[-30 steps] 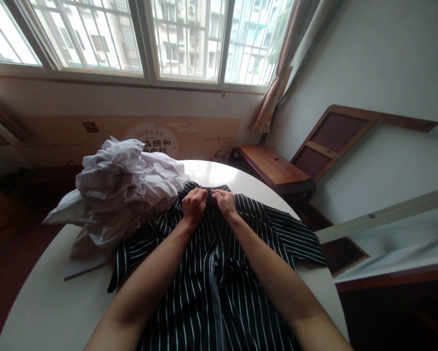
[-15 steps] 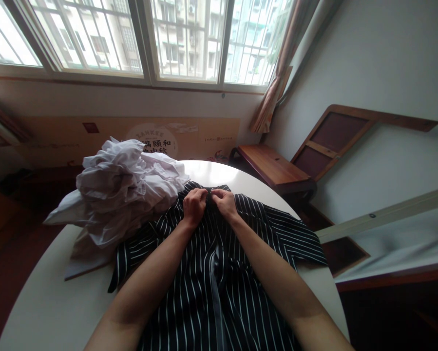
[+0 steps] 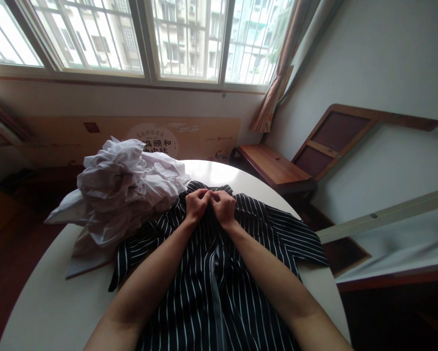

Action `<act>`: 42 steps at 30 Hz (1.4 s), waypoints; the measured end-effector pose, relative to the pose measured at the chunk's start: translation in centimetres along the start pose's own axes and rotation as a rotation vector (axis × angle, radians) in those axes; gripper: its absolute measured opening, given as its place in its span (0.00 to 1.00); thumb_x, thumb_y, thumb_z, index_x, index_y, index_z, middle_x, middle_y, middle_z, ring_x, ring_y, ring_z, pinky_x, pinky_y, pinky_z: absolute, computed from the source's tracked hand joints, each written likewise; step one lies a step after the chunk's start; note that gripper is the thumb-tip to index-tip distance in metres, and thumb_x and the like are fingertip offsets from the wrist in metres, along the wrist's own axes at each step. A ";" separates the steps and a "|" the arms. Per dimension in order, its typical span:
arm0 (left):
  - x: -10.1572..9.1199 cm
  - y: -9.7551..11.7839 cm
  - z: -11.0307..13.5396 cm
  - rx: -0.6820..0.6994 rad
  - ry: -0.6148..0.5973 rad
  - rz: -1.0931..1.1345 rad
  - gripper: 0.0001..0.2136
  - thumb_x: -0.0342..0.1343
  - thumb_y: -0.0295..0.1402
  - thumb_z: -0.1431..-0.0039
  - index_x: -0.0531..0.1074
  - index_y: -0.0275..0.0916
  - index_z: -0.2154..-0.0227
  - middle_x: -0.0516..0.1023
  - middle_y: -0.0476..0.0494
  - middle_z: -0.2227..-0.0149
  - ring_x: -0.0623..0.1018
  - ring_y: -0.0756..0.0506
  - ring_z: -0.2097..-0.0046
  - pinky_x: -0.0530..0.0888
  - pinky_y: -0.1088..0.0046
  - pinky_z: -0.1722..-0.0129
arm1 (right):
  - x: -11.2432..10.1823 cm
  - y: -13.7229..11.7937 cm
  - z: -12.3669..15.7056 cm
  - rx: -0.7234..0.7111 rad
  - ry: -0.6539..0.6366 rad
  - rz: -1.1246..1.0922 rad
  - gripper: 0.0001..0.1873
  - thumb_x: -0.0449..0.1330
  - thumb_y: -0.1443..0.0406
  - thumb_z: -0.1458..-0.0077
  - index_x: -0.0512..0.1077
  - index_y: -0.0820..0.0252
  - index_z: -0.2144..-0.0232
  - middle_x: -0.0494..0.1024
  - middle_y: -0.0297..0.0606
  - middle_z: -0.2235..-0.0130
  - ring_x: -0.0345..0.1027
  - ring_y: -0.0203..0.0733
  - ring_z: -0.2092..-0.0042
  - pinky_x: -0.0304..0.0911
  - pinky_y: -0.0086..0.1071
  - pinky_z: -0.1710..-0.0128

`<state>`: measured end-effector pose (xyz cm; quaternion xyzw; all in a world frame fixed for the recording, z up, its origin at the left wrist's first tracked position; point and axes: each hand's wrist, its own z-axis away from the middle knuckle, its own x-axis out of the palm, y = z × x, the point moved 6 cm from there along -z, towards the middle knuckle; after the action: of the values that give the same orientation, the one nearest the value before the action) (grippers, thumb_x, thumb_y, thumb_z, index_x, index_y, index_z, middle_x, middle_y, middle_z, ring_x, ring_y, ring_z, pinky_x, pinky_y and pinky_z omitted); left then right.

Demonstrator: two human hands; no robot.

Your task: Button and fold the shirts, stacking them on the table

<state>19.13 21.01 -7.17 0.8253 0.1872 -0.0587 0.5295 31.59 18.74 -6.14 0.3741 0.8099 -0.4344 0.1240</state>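
A dark shirt with thin white stripes (image 3: 204, 287) lies spread flat on a round white table (image 3: 54, 302), its collar at the far side. My left hand (image 3: 196, 204) and my right hand (image 3: 223, 207) meet just below the collar, knuckles touching. Both are closed, pinching the shirt's front edges together at the top of the placket. What the fingertips hold between them is hidden by the knuckles.
A heap of crumpled white garments (image 3: 120, 187) lies on the table's far left, overlapping the striped shirt's shoulder. Beyond the table are a printed cardboard panel (image 3: 156, 139), a barred window, and at the right a wooden bench (image 3: 273, 168) and leaning wooden frames.
Both hands have drawn closer together until they touch and shifted slightly towards me along the shirt's front. The shirt and the white heap stay where they were.
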 end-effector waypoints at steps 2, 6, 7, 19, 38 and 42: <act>0.0 -0.3 -0.1 -0.023 0.017 0.015 0.10 0.56 0.38 0.46 0.78 0.37 0.69 0.81 0.44 0.69 0.79 0.45 0.67 0.73 0.71 0.62 | 0.1 -0.3 0.1 -0.037 0.001 0.022 0.10 0.55 0.64 0.45 0.76 0.60 0.72 0.78 0.41 0.69 0.70 0.43 0.66 0.63 0.34 0.61; 0.2 -0.6 -0.3 -0.026 0.024 0.031 0.10 0.55 0.36 0.45 0.77 0.36 0.71 0.80 0.44 0.70 0.78 0.46 0.67 0.72 0.72 0.64 | 0.3 -0.7 0.3 -0.058 -0.004 0.061 0.10 0.54 0.67 0.46 0.76 0.61 0.71 0.78 0.42 0.68 0.70 0.44 0.65 0.62 0.35 0.60; 0.3 -0.6 -0.3 -0.029 0.026 0.038 0.10 0.54 0.36 0.44 0.77 0.36 0.71 0.80 0.44 0.70 0.77 0.47 0.68 0.71 0.72 0.64 | 0.3 -0.8 0.3 -0.059 -0.003 0.068 0.10 0.54 0.68 0.46 0.76 0.61 0.71 0.78 0.42 0.68 0.70 0.44 0.64 0.63 0.35 0.59; 0.4 -1.5 -0.9 -0.072 0.014 0.260 0.09 0.56 0.36 0.48 0.74 0.35 0.71 0.77 0.45 0.72 0.76 0.49 0.69 0.72 0.75 0.66 | -0.3 -0.8 0.1 -0.019 0.024 -0.065 0.09 0.55 0.66 0.48 0.76 0.60 0.69 0.79 0.40 0.67 0.71 0.42 0.65 0.65 0.33 0.59; 0.4 -1.2 -0.7 0.004 0.014 0.148 0.06 0.56 0.27 0.51 0.71 0.37 0.67 0.77 0.46 0.69 0.77 0.48 0.67 0.73 0.72 0.63 | 2.0 3.5 -1.4 0.388 -0.202 -0.561 0.13 0.58 0.56 0.54 0.72 0.60 0.74 0.74 0.34 0.77 0.66 0.37 0.76 0.64 0.29 0.75; -0.1 -0.5 -0.6 0.057 0.094 -0.018 0.07 0.54 0.26 0.48 0.70 0.38 0.65 0.77 0.46 0.66 0.77 0.48 0.65 0.72 0.71 0.59 | 2.5 4.1 -2.1 0.433 -0.180 -0.553 0.13 0.58 0.56 0.53 0.72 0.61 0.73 0.74 0.34 0.77 0.67 0.37 0.76 0.65 0.30 0.75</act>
<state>18.78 21.73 -7.27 0.8403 0.2174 -0.0299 0.4958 33.06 23.02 -8.69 0.1187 0.7554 -0.6443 -0.0095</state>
